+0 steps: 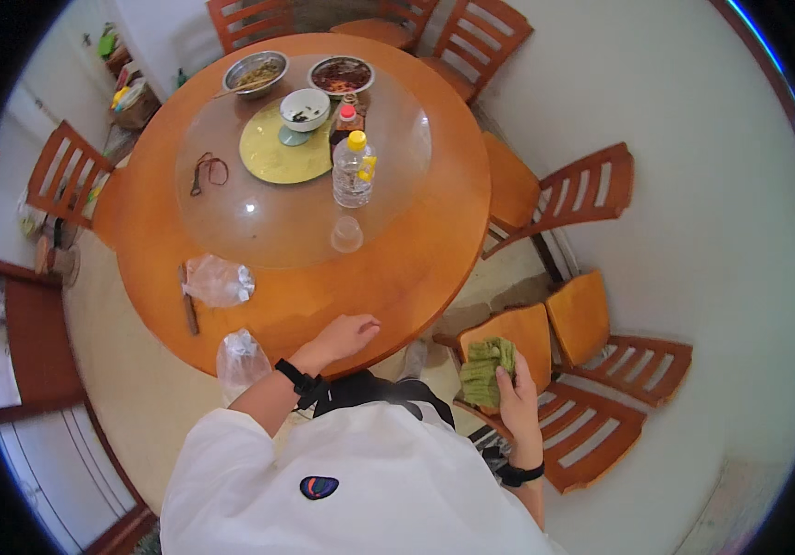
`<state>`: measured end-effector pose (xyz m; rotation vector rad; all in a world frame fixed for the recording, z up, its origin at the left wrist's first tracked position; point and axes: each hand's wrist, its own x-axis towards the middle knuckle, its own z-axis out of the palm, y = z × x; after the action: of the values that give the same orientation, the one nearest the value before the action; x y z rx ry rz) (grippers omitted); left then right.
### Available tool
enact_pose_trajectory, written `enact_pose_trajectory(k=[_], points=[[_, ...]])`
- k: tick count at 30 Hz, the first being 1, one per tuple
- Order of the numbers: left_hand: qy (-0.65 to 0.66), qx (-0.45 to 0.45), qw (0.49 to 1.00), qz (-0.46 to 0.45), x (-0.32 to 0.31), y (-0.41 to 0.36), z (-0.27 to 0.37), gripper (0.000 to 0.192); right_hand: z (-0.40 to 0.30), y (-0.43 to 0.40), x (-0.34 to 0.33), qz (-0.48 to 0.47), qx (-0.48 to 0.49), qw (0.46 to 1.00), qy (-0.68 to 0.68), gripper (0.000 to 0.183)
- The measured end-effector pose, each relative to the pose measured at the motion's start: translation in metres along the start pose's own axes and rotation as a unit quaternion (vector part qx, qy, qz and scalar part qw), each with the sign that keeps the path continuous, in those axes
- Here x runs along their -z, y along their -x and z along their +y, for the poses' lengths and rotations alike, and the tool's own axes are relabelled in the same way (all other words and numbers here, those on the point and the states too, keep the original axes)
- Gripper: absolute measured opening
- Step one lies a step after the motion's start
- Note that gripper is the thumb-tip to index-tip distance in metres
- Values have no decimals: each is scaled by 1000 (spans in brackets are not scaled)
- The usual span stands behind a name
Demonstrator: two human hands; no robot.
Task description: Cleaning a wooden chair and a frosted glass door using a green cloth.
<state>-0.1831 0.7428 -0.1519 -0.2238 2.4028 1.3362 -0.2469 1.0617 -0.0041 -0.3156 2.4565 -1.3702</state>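
In my right hand (519, 395) is a folded green cloth (486, 372), held over a wooden chair seat right of the table. My left hand (347, 337) rests at or just above the near edge of the round wooden table (397, 291), holding nothing that I can see; its fingers are loosely curled. Left of it, a clear plastic bag (241, 361) lies at the table's edge, partly hanging over. Beyond that bag lie another crumpled plastic bag (217, 281) and a narrow brown stick-like thing (190, 309). A clear plastic cup (346, 234) stands farther in.
On the glass turntable (397, 173) stand a clear bottle with a yellow cap (353, 173), a dark bottle with a red cap (347, 123), a white bowl (305, 109), two metal bowls of food (256, 74) (341, 75) and a brown cord (210, 170). Chairs (577, 194) surround the table.
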Motion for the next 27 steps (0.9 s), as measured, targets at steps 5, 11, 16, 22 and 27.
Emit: enact_pose_trajectory(k=[5, 11, 16, 22, 27], points=[[120, -21, 992, 41, 14, 0, 90, 47, 6, -80, -4, -154, 56, 981, -105, 43], [539, -58, 838, 62, 7, -23, 149, 49, -23, -151, -13, -408, 96, 886, -197, 39], [523, 57, 807, 269, -18, -9, 140, 42, -25, -196, -27, -394, 247, 881, -81, 32], [615, 92, 588, 517, -64, 78, 131, 41, 12, -304, -117, -370, 187, 905, -94, 31], [621, 107, 452, 632, -122, 137, 149, 37, -2, -387, -221, -285, 177, 938, -85, 38]])
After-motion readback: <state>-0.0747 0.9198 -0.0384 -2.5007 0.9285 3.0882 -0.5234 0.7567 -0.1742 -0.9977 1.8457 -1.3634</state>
